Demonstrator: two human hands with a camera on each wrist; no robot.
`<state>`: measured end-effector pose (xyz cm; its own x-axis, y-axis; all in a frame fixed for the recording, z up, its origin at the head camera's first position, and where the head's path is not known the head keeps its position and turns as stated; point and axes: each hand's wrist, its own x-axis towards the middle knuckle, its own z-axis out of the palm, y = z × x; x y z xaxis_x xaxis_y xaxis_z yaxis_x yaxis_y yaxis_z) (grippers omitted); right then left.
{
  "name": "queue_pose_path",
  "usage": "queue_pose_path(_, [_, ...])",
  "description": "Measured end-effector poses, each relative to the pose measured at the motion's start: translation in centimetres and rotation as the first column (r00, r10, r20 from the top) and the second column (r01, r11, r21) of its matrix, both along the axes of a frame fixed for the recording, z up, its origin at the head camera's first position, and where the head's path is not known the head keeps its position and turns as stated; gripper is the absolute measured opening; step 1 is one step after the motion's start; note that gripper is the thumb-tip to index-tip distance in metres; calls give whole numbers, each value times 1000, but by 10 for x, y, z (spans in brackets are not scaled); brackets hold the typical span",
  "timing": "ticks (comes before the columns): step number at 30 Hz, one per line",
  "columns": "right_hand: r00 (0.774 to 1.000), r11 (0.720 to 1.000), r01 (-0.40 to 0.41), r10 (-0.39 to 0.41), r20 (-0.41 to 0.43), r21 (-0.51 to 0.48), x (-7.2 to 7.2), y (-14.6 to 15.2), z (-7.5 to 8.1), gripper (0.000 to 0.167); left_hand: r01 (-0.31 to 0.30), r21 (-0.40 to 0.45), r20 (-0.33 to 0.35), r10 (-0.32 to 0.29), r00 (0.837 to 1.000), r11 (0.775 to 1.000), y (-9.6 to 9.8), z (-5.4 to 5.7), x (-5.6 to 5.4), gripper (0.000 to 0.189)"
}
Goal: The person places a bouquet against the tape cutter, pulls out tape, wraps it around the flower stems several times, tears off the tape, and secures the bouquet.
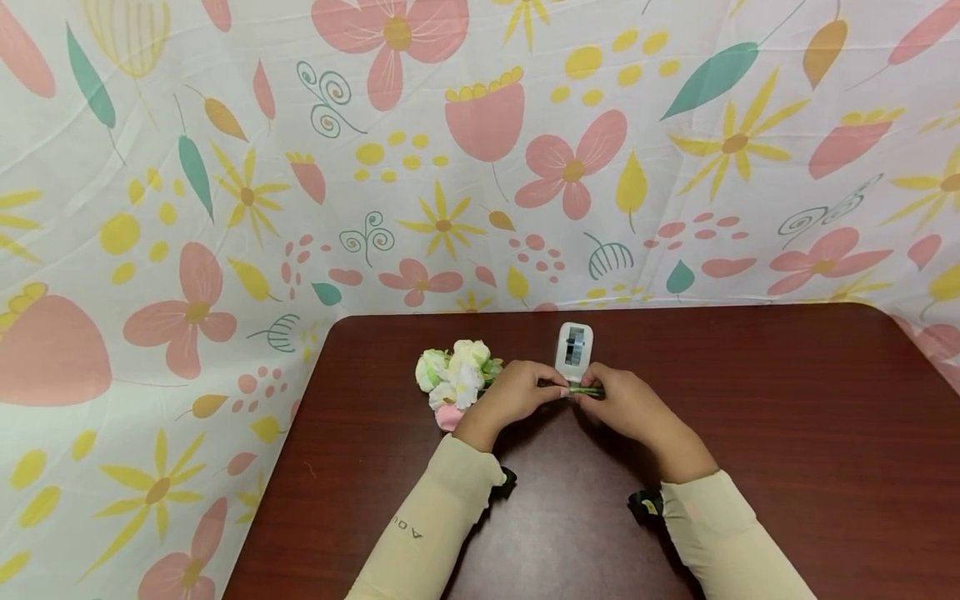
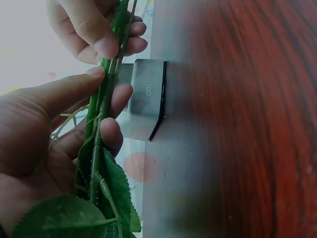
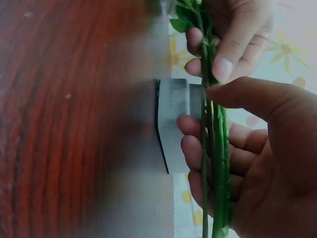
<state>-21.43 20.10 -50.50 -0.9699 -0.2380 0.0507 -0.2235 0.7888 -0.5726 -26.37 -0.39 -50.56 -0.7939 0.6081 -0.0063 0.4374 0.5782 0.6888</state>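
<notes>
A bunch of flowers point(image 1: 468, 367) with white, pale green and pink heads lies toward the left, its green stems point(image 2: 103, 94) running to the right. Thumb and fingers of my left hand point(image 1: 513, 392) pinch the stems just above some serrated leaves point(image 2: 59, 215). Close beside it, my right hand point(image 1: 626, 404) grips the same stems point(image 3: 220, 158) nearer their cut ends, thumb tip almost meeting the left one. Right behind the stems stands a small white-grey device point(image 1: 575, 346) with a dark window on top; its side reads "deli" in the left wrist view.
Beneath everything is a dark red-brown wooden table point(image 1: 810, 417) with rounded far corners. A floral-print cloth point(image 1: 480, 167) hangs along its back and left side. Black wrist straps point(image 1: 645, 504) show at both cuffs.
</notes>
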Motion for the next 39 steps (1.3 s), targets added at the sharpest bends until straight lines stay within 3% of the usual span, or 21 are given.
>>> queue_pose_path(9, [996,997,-1,8,83,-79,0,2,4,13,-1,-35,-30,0,1000,999,0,2,-1,15])
queue_pose_path(16, [995,991,32,-20,93,-127,0,1,5,14,-5,-71,-80,-1,997,997,1,4,0,15])
queue_pose_path(26, [992,997,71,-66,111,-39,0,-2,10,20,5,-97,-154,-20,988,995,2,0,-2,14])
queue_pose_path(31, [990,999,37,-38,139,6,1,-2,11,28,12,-101,-168,-29,985,995,2,2,0,14])
queue_pose_path(39, [979,995,57,-41,201,-75,0,0,10,22,16,-127,-240,-47,970,992,4,2,2,12])
